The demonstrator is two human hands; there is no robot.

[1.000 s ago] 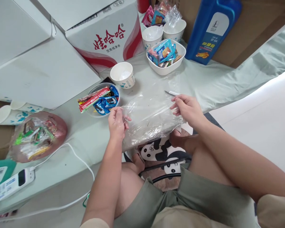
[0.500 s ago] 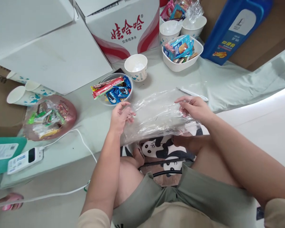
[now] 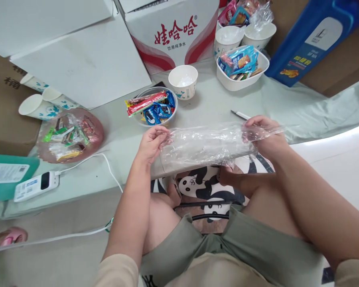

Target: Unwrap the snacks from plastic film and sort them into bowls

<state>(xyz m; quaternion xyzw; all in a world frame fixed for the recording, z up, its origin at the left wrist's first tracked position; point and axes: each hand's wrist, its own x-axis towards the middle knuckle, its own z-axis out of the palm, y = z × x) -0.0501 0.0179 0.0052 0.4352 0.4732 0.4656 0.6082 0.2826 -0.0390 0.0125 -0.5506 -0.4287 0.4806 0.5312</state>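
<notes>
A clear plastic bag stretches between my two hands over the table's front edge. Its left end is pinched in my left hand, thumb against the fingers. My right hand grips the other end, and a loose flap of film passes over its fingers. Just beyond my left hand is a clear round bowl of wrapped snacks. A white paper cup stands behind that bowl, with something clear inside. Close to my right hand lies a white pen-like tool with a dark tip, partly hidden by the hand.
A white tub of snack packets and a blue jug stand at the back right. White boxes rise at the back left. A pink bowl of packets, a power strip and its white cable are at left.
My hands have moved farther apart, the right one going rightward. The bag is now drawn out between them, with a flap over the right hand. The view has shifted slightly.
</notes>
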